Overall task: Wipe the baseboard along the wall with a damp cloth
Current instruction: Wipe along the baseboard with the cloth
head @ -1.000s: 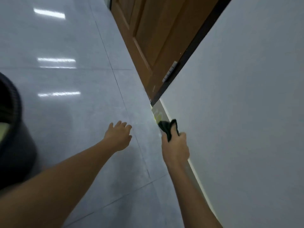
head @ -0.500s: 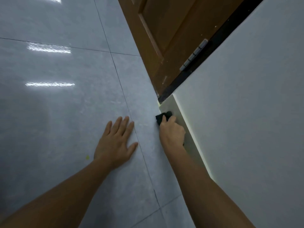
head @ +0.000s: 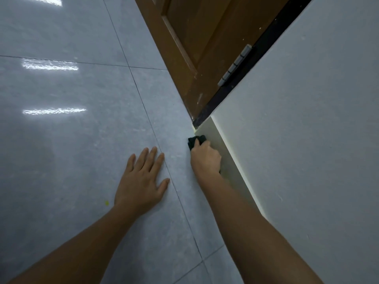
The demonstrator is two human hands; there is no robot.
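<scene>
Right hand: the right hand (head: 205,157) presses a dark cloth (head: 196,140) against the baseboard (head: 213,138) — its fingers (head: 197,144) are curled down over the fabric, closed upon it, with only the front end of the cloth showing past the fingertips.
Cloth: low on the baseboard, where it meets the floor (head: 82,140), near the board's end by the door frame (head: 242,85).
Baseboard: a pale strip running along the foot of the white wall (head: 307,130), partly hidden behind the right forearm.
Left hand: the left hand (head: 141,183) lies flat on the glossy grey floor tiles — fingers spread, holding nothing, just left of a tile joint.
Door: a brown wooden door (head: 194,37) stands beyond the dark frame, a metal hinge (head: 234,65) on its edge.
Floor: a small yellow speck (head: 106,203) sits beside the left wrist.
</scene>
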